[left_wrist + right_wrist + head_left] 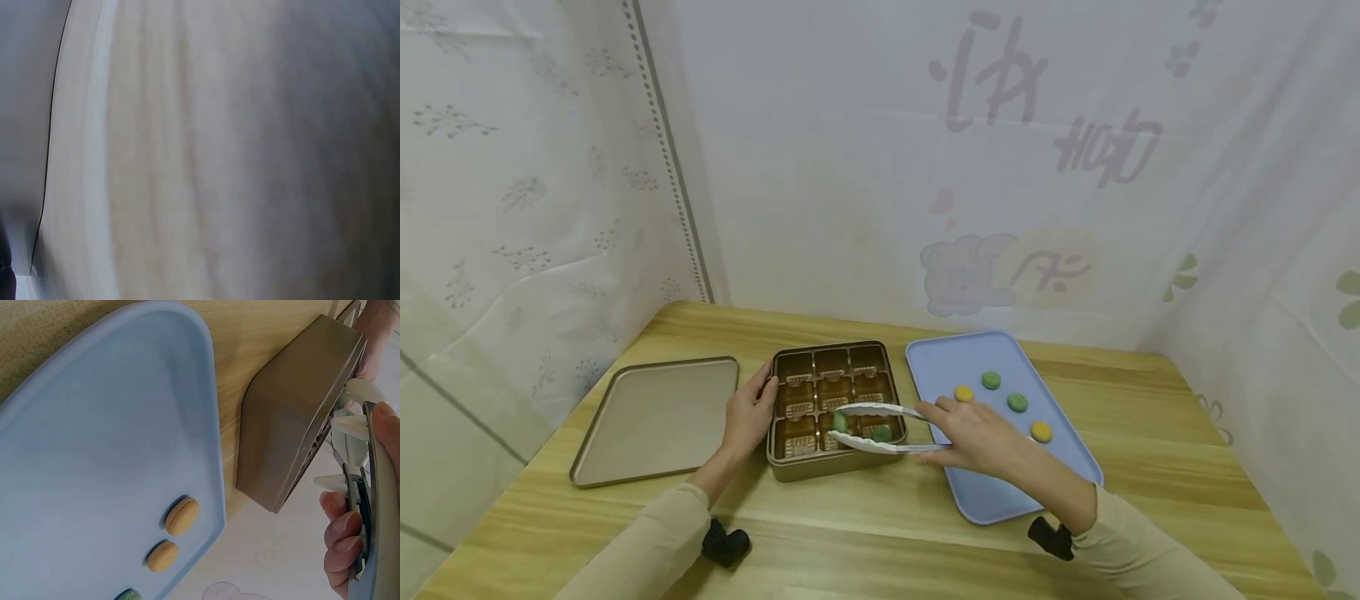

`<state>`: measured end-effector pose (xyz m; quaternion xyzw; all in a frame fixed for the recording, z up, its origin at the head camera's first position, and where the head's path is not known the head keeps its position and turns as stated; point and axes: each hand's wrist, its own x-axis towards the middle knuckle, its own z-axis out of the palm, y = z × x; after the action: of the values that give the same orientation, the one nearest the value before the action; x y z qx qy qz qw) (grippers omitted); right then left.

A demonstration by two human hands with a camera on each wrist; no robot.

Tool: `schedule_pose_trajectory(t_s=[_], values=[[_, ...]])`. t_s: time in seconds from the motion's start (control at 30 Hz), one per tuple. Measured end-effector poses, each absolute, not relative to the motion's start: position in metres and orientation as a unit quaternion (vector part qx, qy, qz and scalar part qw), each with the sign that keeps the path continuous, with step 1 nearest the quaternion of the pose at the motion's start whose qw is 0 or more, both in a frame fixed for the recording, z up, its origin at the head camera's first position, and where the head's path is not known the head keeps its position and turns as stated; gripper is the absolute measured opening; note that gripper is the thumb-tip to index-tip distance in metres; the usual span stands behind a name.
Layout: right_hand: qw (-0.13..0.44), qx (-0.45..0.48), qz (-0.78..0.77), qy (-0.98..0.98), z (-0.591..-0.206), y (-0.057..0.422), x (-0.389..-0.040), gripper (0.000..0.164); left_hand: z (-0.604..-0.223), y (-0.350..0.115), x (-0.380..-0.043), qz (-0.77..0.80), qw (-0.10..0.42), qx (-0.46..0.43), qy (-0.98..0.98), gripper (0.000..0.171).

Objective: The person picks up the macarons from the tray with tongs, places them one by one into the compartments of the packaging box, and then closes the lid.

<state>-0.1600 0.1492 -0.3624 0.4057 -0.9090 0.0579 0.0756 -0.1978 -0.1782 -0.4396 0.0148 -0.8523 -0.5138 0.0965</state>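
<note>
My right hand (981, 435) grips a pair of tongs (880, 409) with white tips, held over the front of a bronze-coloured box (831, 471). Between the tong tips is a green macaron (840, 422), at the front middle compartment. Another green macaron (882, 434) sits in the front right compartment. My left hand (750, 417) holds the left side of the box, thumb at the rim. In the right wrist view the fingers (342, 544) wrap the tong handles. The left wrist view shows only blurred table surface and part of a flat metal lid (22, 125).
To the right lies a blue tray (992, 500) with green macarons (1017, 402) and yellow macarons (1041, 432) spread on it. A flat bronze lid (662, 421) rests at the left. A printed white cloth (820, 167) hangs behind the wooden table (865, 550).
</note>
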Motion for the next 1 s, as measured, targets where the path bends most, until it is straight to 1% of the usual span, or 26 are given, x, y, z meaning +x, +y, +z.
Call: schedule_pose_trajectory(t_s=[0.13, 0.27, 0.43, 0.6, 0.8, 1.0], values=[[0.063, 0.401, 0.062, -0.912, -0.362, 0.149, -0.159, 0.060, -0.441, -0.178, -0.198, -0.512, 0.094, 0.018, -0.854, 0.048], [0.065, 0.395, 0.063, -0.914, -0.363, 0.150, -0.159, 0.062, -0.441, -0.177, -0.198, -0.514, 0.092, 0.017, -0.853, 0.048], [0.077, 0.395, 0.065, -0.913, -0.365, 0.152, -0.157, 0.063, -0.441, -0.176, -0.198, -0.514, 0.095, 0.017, -0.852, 0.048], [0.097, 0.396, 0.087, -0.909, -0.364, 0.156, -0.153, 0.064, -0.441, -0.175, -0.199, -0.519, 0.086, 0.020, -0.850, 0.049], [0.127, 0.402, 0.120, -0.899, -0.363, 0.166, -0.150, 0.061, -0.440, -0.177, -0.198, -0.515, 0.085, 0.029, -0.852, 0.048], [0.129, 0.373, 0.145, -0.907, -0.366, 0.187, -0.145, 0.062, -0.440, -0.178, -0.198, -0.509, 0.094, 0.025, -0.855, 0.048]])
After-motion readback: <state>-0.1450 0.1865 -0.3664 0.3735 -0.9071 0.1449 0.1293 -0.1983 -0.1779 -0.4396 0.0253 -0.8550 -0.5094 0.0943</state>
